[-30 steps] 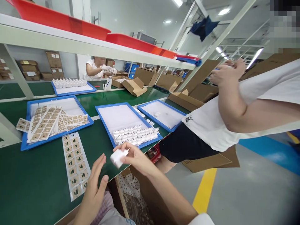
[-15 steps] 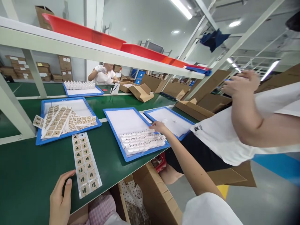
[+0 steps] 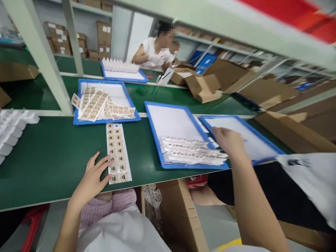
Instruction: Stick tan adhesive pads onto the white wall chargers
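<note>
My left hand (image 3: 93, 175) lies with its fingers spread on the left edge of a sheet of tan stickers (image 3: 120, 159) on the green table. My right hand (image 3: 229, 141), blurred, is curled at the right edge of a blue-rimmed tray (image 3: 168, 119); whatever its fingers hold is hidden. Rows of small white plastic parts (image 3: 191, 150) with thin dark tips fill the near end of that tray. Further right, partly behind my right forearm, is a second blue-rimmed tray (image 3: 252, 136) with a white bottom.
Another tray (image 3: 126, 91) holds a pile of sticker sheets (image 3: 97, 105). White moulded parts (image 3: 14, 129) stand at the left. Across the bench a gloved person (image 3: 154, 52) sits behind a tray of white bottles (image 3: 119, 65). An open carton (image 3: 181, 210) is below the table edge; a co-worker's sleeve (image 3: 309, 182) is at right.
My view has turned to the right and down. My left hand has come onto the sticker sheet from beside it. My right hand has moved from over the white parts to the tray's right edge.
</note>
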Tool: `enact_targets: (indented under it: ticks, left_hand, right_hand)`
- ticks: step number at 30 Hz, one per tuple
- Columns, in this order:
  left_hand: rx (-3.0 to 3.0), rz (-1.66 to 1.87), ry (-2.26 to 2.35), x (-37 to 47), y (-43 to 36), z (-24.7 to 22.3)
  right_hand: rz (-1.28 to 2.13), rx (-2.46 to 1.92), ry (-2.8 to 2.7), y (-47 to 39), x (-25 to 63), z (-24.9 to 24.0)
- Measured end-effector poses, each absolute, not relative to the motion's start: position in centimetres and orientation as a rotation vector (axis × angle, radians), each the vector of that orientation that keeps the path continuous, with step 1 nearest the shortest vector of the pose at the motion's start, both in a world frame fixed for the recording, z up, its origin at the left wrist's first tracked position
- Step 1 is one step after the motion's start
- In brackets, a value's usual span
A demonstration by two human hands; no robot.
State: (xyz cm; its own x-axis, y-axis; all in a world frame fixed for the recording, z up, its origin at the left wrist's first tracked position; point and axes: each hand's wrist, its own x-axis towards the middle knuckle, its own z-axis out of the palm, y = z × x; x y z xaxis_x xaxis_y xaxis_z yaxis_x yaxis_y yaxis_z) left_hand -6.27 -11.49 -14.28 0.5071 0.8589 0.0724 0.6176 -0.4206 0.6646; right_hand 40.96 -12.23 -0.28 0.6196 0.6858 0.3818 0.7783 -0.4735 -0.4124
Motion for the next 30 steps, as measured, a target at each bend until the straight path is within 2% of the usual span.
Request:
enact_targets:
  ticks: [2,4,7,10,15,21,25,30]
  left_hand:
    - [2.226,0.454,1.169,-6.2,-11.7,-13.9]
    - [2.264,0.374,1.152,-5.8,-11.9,-13.8]
    - [2.293,0.314,1.181,-5.2,-12.3,-13.8]
    - [2.318,0.311,1.209,-4.9,-12.6,-13.8]
    - [2.345,0.316,1.22,-4.6,-13.4,-13.4]
    - [2.35,0.349,1.207,-3.4,-13.3,-12.9]
    - [2.398,0.319,0.976,-2.5,-12.6,-13.3]
    - [2.474,0.332,0.959,-2.3,-12.5,-13.8]
  right_hand:
    - [-0.171,-2.242,-1.207,-13.7,37.7,-0.5]
    - [-0.087,-1.959,-1.406,-15.4,33.0,-1.6]
    - [0.368,-1.603,-1.931,-17.0,25.2,-5.3]
    - [0.523,-1.45,-2.06,-16.7,19.8,-10.0]
    - [0.461,-1.491,-2.121,-15.9,18.1,-14.3]
    - [0.239,-1.621,-2.047,-18.5,18.1,-15.9]
    - [0.184,-1.633,-1.969,-19.5,17.3,-16.7]
    - [0.122,-1.587,-1.934,-19.6,16.9,-16.4]
